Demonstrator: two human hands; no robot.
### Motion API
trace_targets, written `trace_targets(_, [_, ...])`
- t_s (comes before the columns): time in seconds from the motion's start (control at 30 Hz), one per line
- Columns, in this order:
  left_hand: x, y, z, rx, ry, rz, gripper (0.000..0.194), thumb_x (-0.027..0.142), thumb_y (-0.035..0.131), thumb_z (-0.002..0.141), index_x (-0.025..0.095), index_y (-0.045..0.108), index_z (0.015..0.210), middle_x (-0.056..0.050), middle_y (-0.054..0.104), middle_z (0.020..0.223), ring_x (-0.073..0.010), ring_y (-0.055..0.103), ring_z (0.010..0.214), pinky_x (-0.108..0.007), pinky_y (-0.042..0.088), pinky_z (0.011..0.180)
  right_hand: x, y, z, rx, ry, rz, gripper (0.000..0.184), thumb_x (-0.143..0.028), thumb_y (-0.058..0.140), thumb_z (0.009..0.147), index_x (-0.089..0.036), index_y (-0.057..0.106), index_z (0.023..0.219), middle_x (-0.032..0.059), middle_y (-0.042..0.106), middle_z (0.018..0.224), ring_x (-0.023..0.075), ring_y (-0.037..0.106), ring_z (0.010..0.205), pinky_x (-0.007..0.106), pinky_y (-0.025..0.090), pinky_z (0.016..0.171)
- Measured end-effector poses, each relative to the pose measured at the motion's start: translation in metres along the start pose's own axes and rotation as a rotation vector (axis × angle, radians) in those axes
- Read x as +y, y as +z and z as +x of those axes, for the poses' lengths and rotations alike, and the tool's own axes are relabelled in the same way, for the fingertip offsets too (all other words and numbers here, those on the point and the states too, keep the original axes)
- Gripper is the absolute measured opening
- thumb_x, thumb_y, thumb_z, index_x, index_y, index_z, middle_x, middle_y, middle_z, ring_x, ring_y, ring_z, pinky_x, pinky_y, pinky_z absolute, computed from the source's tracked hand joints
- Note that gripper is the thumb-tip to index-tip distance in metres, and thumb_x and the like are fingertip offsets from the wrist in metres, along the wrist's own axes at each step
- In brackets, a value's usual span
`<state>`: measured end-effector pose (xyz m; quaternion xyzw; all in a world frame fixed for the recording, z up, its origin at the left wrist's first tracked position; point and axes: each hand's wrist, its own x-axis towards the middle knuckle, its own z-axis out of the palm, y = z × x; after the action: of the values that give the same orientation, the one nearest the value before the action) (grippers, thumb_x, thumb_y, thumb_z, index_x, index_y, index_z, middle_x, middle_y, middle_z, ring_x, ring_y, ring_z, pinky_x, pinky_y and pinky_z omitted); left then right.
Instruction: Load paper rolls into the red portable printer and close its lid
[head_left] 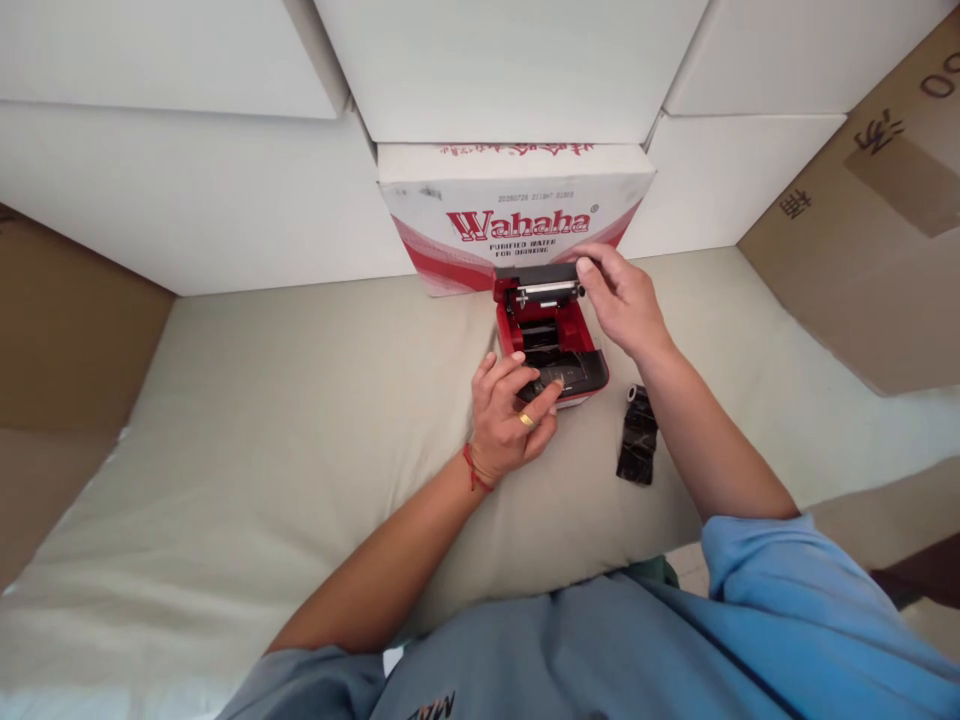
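Note:
A small red and black label printer [551, 345] stands on the cloth with its lid [546, 277] raised. Inside its red body lies a dark, shiny roll [538, 332], and a metal bar with a black roller shows on the lid's underside. My right hand [619, 295] pinches the lid's right end between thumb and fingers. My left hand [510, 408] rests on the printer's black front cover, fingers stretched and apart, the index fingertip touching the top. A length of black ribbon [637, 440] with a small core at one end lies on the cloth, below my right forearm.
A white and red Wahaha water carton [517, 215] stands right behind the printer. White boxes [495, 70] are stacked across the back. Brown cardboard boxes stand at the left [67, 350] and right [870, 220]. Pale green cloth [300, 430] covers the work surface.

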<state>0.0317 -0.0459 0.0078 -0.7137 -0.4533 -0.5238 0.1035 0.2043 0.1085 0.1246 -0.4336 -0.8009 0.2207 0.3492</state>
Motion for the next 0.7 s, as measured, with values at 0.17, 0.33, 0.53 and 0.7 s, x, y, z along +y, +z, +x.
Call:
trace_targets(0.17, [0.003, 0.000, 0.004, 0.067, 0.045, 0.026, 0.044, 0.017, 0.075, 0.089, 0.035, 0.076, 0.129, -0.006, 0.068, 0.125, -0.0295, 0.058, 0.144, -0.059, 0.042, 0.130, 0.005, -0.009, -0.052, -0.019, -0.049, 0.171, 0.051, -0.063, 0.048, 0.114, -0.027, 0.084, 0.122, 0.0070, 0.083, 0.137, 0.0246, 0.074, 0.137, 0.044, 0.051, 0.125])
trace_targets(0.33, [0.003, -0.002, 0.004, 0.044, 0.040, 0.018, 0.042, 0.017, 0.076, 0.088, 0.035, 0.076, 0.126, -0.007, 0.068, 0.126, -0.0303, 0.057, 0.147, -0.060, 0.040, 0.130, 0.016, -0.003, -0.091, -0.062, -0.076, 0.172, 0.038, -0.046, 0.057, 0.113, -0.026, 0.079, 0.136, 0.0110, 0.072, 0.156, 0.0246, 0.066, 0.149, 0.048, 0.047, 0.131])
trace_targets(0.53, [0.001, -0.002, 0.000, 0.012, 0.010, 0.019, 0.042, 0.018, 0.076, 0.088, 0.038, 0.076, 0.125, -0.005, 0.067, 0.131, -0.0325, 0.057, 0.147, -0.065, 0.038, 0.131, 0.001, 0.011, -0.099, -0.003, 0.005, 0.105, 0.035, -0.043, 0.071, 0.104, -0.026, 0.074, 0.134, 0.0123, 0.070, 0.158, 0.0283, 0.067, 0.147, 0.052, 0.052, 0.127])
trace_targets(0.7, [-0.004, -0.007, 0.007, 0.008, -0.033, -0.119, 0.034, 0.027, 0.070, 0.097, 0.036, 0.072, 0.129, -0.005, 0.069, 0.133, -0.0310, 0.061, 0.146, -0.063, 0.039, 0.132, -0.008, 0.013, -0.099, -0.061, 0.064, 0.055, 0.047, -0.040, 0.074, 0.097, -0.025, 0.063, 0.140, 0.0145, 0.059, 0.170, 0.0320, 0.061, 0.153, 0.057, 0.051, 0.127])
